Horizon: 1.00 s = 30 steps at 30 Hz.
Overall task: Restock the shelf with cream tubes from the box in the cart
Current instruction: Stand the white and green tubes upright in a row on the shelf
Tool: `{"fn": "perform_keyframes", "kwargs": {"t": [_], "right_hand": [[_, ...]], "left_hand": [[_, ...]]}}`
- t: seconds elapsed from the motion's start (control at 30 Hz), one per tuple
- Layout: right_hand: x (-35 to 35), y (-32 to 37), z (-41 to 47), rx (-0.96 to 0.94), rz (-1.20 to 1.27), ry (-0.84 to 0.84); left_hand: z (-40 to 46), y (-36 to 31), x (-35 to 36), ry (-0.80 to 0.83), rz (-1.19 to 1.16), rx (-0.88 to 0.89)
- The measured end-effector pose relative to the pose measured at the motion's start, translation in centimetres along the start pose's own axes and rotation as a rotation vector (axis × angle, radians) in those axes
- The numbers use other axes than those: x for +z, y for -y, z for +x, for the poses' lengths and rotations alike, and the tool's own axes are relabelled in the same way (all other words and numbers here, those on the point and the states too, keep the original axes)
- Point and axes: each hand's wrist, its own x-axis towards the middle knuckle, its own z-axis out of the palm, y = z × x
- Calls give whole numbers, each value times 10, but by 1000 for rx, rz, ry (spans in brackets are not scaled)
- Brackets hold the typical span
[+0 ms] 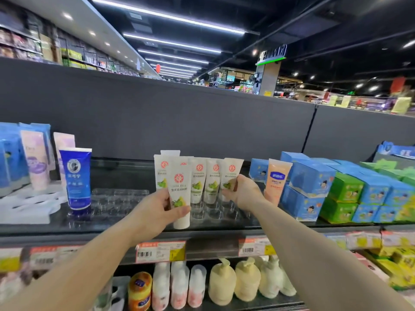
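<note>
Setting: supermarket aisle, dark ceiling with long strip lights, grey panel (202,122) rising behind the top shelf (125,223).
Shelf: dark, glossy, with price tags (160,251) clipped along its front edge.
Tray: clear plastic tray (208,213) with round sockets sits mid-shelf, running toward the front edge.
Tubes: white cream tubes (205,182) with red seals and green fruit art stand cap-down in a row at the tray's back, more tucked behind them on the left.
Left hand: left hand (157,208) grips one more white tube (180,196), thumb across its front, fingers wrapped behind, cap end down just above the tray's front sockets.
Right hand: right hand (243,191) pinches the rightmost tube (231,176) in the row, fingers curled on its lower half; that tube leans a touch to the right.
Left side: blue tube (76,178) stands alone toward the shelf's left, pale lilac tubes (37,162) and blue packs (10,156) behind it near the left end, white tray (29,205) at their feet.
Right side: peach tube (277,180) stands just right of the tray; blue boxes (312,178) and green boxes (345,189) are stacked on toward the right end.
Below: pump bottles (247,281), pink-white bottles (179,283) and an orange jar (140,288) line the lower shelf.
Box and cart: out of view.
</note>
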Motion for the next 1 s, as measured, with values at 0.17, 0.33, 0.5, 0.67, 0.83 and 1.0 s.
{"fn": "perform_keyframes", "kwargs": {"t": [0.17,0.33,0.5,0.67,0.83,1.0], "right_hand": [[8,-6,7,45,-101,14],[10,-6,9,103,-245,5],[-11,30,-35,-16,-18,-346],[5,87,-84,-226,170,194],[32,110,-72,-276,257,122],[56,120,-64,-135,329,95]], "left_hand": [[-1,2,1,18,-52,10],[-2,1,2,-4,-42,23],[1,-5,-4,-74,-113,43],[11,-16,-10,-125,-157,77],[12,-15,-35,-159,-130,100],[1,24,-61,-116,577,105]]}}
